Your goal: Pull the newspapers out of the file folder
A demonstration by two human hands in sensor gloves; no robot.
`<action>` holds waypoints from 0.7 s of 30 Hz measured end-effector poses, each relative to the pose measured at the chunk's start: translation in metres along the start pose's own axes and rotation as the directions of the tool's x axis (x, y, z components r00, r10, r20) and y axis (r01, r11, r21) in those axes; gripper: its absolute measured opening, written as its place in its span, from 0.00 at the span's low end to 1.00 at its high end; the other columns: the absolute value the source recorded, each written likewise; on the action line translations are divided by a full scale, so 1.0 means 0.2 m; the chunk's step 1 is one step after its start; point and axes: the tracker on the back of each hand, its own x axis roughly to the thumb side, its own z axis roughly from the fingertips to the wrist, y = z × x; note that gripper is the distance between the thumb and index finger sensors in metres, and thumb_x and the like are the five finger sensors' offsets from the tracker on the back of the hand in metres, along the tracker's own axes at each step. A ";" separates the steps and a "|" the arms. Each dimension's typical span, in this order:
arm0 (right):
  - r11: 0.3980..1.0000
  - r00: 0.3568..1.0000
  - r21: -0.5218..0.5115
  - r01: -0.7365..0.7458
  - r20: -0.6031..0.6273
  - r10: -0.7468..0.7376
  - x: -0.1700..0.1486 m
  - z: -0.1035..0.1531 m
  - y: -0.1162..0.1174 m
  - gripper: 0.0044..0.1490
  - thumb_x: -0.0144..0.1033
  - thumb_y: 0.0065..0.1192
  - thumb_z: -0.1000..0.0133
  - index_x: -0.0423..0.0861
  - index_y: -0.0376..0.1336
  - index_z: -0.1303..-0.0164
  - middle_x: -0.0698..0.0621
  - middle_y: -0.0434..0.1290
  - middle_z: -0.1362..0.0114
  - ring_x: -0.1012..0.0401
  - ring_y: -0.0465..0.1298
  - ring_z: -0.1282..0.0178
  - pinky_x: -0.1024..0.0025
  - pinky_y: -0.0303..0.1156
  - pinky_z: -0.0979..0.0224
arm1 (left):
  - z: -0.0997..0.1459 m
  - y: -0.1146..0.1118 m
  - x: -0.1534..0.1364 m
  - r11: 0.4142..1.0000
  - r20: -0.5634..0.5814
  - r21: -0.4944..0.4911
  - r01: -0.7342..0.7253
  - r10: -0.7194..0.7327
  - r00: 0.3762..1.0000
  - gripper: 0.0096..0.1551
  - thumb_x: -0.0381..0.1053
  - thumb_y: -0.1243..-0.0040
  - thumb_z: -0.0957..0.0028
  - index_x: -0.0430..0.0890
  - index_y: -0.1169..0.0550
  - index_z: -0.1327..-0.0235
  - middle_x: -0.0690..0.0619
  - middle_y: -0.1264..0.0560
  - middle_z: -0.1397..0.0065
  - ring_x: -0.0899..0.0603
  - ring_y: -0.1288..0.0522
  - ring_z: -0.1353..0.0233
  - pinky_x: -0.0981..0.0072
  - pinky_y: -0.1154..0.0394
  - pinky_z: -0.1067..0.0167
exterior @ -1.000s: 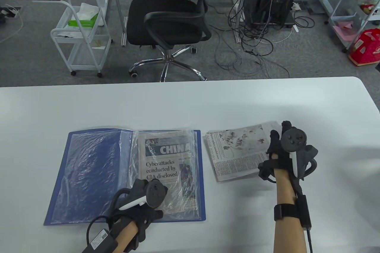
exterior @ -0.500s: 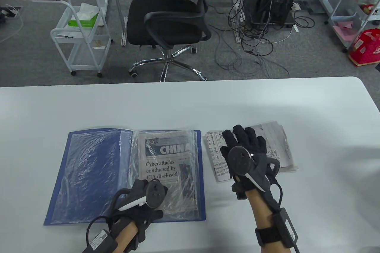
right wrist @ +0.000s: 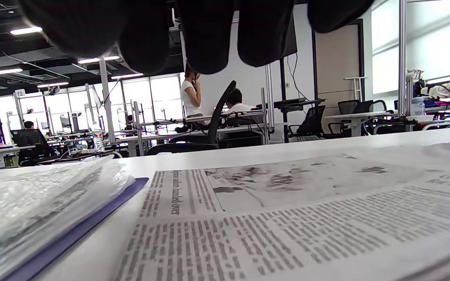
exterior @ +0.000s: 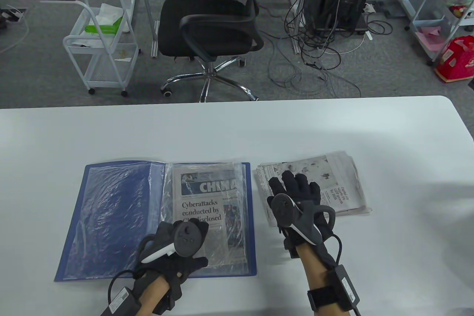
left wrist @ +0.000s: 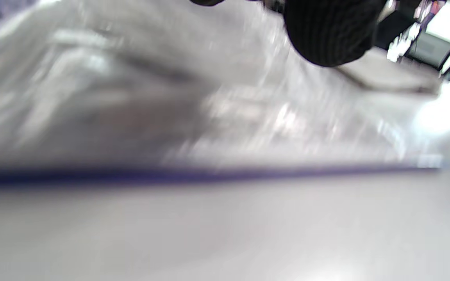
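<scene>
A blue file folder (exterior: 111, 219) lies open on the white table. Its right page holds a clear plastic sleeve with a "CHINA" newspaper (exterior: 207, 197) inside. My left hand (exterior: 177, 234) rests palm down on the lower part of that sleeve, its fingers mostly hidden under the tracker. The left wrist view is blurred and shows one fingertip (left wrist: 326, 35) above the sleeve (left wrist: 131, 97) and the folder's blue edge (left wrist: 209, 173). A loose folded newspaper (exterior: 333, 182) lies right of the folder. My right hand (exterior: 292, 182) is open, fingers spread over its left half. These fingers (right wrist: 209, 35) hang above the print (right wrist: 287, 218).
The table's (exterior: 237, 127) far edge runs across the middle of the view. Beyond it stand a black office chair (exterior: 211, 27), a white cart (exterior: 100, 45) and tangled cables (exterior: 318, 45) on the floor. The folder's edge (right wrist: 80, 230) lies just left of the loose newspaper.
My right hand has turned palm down and moved left and back across the loose newspaper, which now lies uncovered on its right side. My left hand has shifted slightly forward on the sleeve.
</scene>
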 end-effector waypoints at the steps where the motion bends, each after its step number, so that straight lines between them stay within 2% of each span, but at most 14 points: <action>1: 1.000 1.000 -0.003 0.009 -0.006 -0.009 0.00 0.00 0.00 0.35 0.56 0.57 0.53 0.65 0.62 0.32 0.53 0.65 0.18 0.45 0.65 0.17 0.35 0.58 0.22 | 0.00 0.03 0.02 0.999 -0.004 0.038 -0.012 0.013 1.000 0.49 0.61 0.43 0.49 0.50 0.50 0.19 0.44 0.53 0.13 0.23 0.51 0.19 0.30 0.46 0.30; 3: 1.000 1.000 -0.008 0.029 -0.007 -0.029 -0.01 0.00 -0.01 0.35 0.56 0.58 0.53 0.64 0.62 0.32 0.52 0.65 0.18 0.45 0.65 0.17 0.35 0.58 0.23 | -0.03 0.06 0.07 0.997 -0.022 0.075 -0.008 0.010 1.000 0.49 0.61 0.44 0.48 0.49 0.49 0.18 0.42 0.52 0.13 0.23 0.51 0.19 0.29 0.45 0.30; 6: 0.999 0.999 -0.018 0.049 -0.004 -0.049 -0.01 0.00 -0.03 0.35 0.56 0.58 0.53 0.64 0.62 0.32 0.52 0.65 0.19 0.45 0.66 0.18 0.35 0.58 0.23 | -0.10 0.06 0.13 0.997 -0.059 0.072 -0.019 0.023 0.998 0.50 0.63 0.45 0.49 0.48 0.49 0.17 0.40 0.53 0.13 0.22 0.51 0.20 0.29 0.45 0.30; 12: 0.996 0.997 -0.026 0.080 -0.002 -0.080 -0.03 0.01 -0.04 0.35 0.56 0.58 0.53 0.63 0.63 0.32 0.51 0.66 0.19 0.44 0.66 0.18 0.35 0.59 0.24 | -0.29 -0.10 0.17 0.992 -0.245 -0.107 -0.061 0.033 0.969 0.60 0.70 0.49 0.52 0.38 0.56 0.19 0.32 0.64 0.18 0.19 0.60 0.23 0.26 0.50 0.32; 14: 0.996 0.996 -0.024 0.091 -0.002 -0.091 -0.03 0.01 -0.05 0.35 0.56 0.58 0.53 0.63 0.63 0.32 0.50 0.66 0.19 0.44 0.67 0.19 0.35 0.59 0.24 | -0.32 -0.16 0.18 0.988 -0.284 -0.144 -0.048 0.005 0.959 0.59 0.69 0.48 0.52 0.39 0.56 0.20 0.34 0.65 0.19 0.20 0.62 0.24 0.27 0.53 0.32; 16: 0.994 0.995 -0.024 0.102 -0.005 -0.102 -0.03 0.01 -0.05 0.35 0.56 0.58 0.53 0.63 0.63 0.32 0.51 0.66 0.19 0.44 0.67 0.19 0.35 0.59 0.24 | -0.32 -0.16 0.19 0.994 -0.296 -0.099 0.045 -0.072 0.952 0.54 0.66 0.51 0.50 0.42 0.55 0.20 0.37 0.64 0.19 0.21 0.61 0.23 0.29 0.52 0.32; 18: 0.993 0.993 -0.020 0.114 -0.006 -0.115 -0.03 0.01 -0.04 0.35 0.56 0.58 0.53 0.63 0.63 0.32 0.51 0.66 0.19 0.44 0.67 0.19 0.35 0.59 0.24 | -0.31 -0.15 0.20 0.998 -0.304 -0.034 0.055 -0.063 0.951 0.43 0.59 0.50 0.46 0.45 0.47 0.21 0.41 0.56 0.17 0.24 0.54 0.22 0.31 0.46 0.32; 21: 0.992 0.992 -0.010 0.123 -0.002 -0.123 -0.03 0.01 -0.04 0.35 0.56 0.58 0.53 0.63 0.63 0.32 0.51 0.66 0.19 0.44 0.67 0.19 0.35 0.59 0.24 | -0.29 -0.11 0.20 0.987 -0.305 0.094 0.134 -0.099 0.947 0.36 0.53 0.44 0.46 0.47 0.35 0.23 0.41 0.44 0.18 0.24 0.41 0.24 0.34 0.35 0.34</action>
